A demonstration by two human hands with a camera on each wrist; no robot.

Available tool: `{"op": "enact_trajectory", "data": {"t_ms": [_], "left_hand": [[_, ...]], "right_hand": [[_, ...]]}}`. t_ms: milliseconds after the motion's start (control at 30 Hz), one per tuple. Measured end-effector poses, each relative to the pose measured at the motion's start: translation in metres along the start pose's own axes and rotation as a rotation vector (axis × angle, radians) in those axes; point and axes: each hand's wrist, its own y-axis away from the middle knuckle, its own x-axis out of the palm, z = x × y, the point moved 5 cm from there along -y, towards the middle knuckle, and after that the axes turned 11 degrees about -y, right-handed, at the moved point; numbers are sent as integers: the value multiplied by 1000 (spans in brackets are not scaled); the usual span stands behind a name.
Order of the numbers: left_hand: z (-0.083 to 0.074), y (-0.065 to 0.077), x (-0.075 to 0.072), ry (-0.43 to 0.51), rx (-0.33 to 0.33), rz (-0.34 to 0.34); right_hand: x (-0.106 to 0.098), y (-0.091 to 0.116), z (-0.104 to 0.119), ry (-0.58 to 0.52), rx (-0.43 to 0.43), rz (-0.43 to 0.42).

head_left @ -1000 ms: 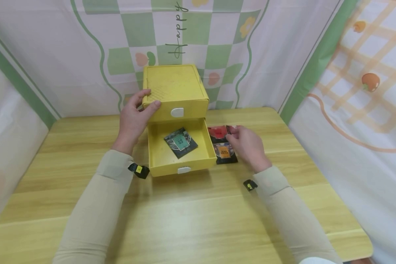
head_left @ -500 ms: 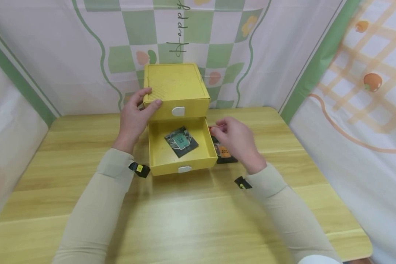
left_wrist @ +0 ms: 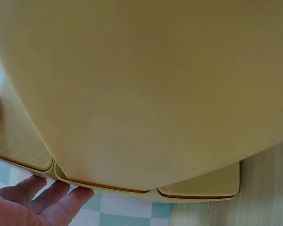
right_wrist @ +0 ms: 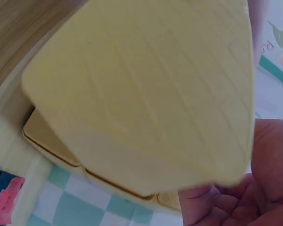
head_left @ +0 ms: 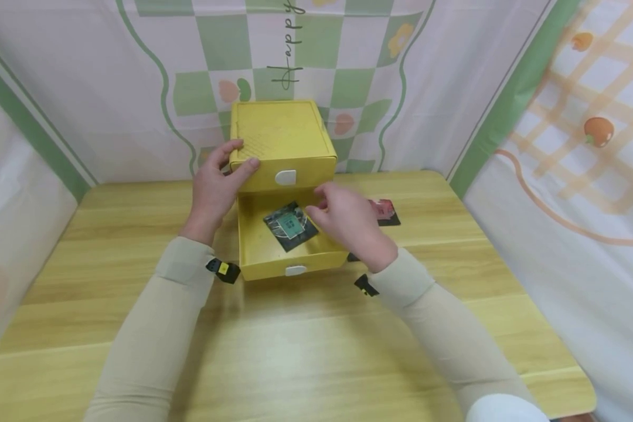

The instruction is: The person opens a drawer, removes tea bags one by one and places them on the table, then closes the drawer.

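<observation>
A yellow drawer box (head_left: 282, 132) stands with its lower drawer (head_left: 274, 258) pulled out. My left hand (head_left: 213, 190) holds the box's upper front-left corner, thumb at the front edge and index finger over the top. A dark card with a teal label (head_left: 290, 225) lies tilted on the drawer floor. My right hand (head_left: 350, 220) is over the drawer's right side, thumb and index finger bent toward each other. I cannot tell whether a card is in it. In the right wrist view its curled fingers (right_wrist: 200, 205) are partly hidden behind yellow plastic.
A card with a red label (head_left: 385, 211) lies on the wooden table (head_left: 295, 346), right of the box. Another dark card (head_left: 352, 257) shows only a sliver beside the drawer. Behind the box hangs a green-and-white checked curtain (head_left: 306, 41).
My right hand has moved left from the cards on the table to above the drawer, uncovering the red-labelled card at the right. My left hand stays at the box corner.
</observation>
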Motion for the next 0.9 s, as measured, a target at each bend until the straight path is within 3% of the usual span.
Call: {"op": "enact_trajectory", "data": {"t_ms": [300, 500, 900], "left_hand": [[-2, 1, 0, 12, 29, -5], [-2, 1, 0, 24, 22, 4], [-1, 1, 0, 23, 8, 2]], "right_hand": [[25, -5, 20, 265, -119, 39], [42, -8, 21, 382, -88, 110], [53, -11, 19, 405, -16, 170]]}}
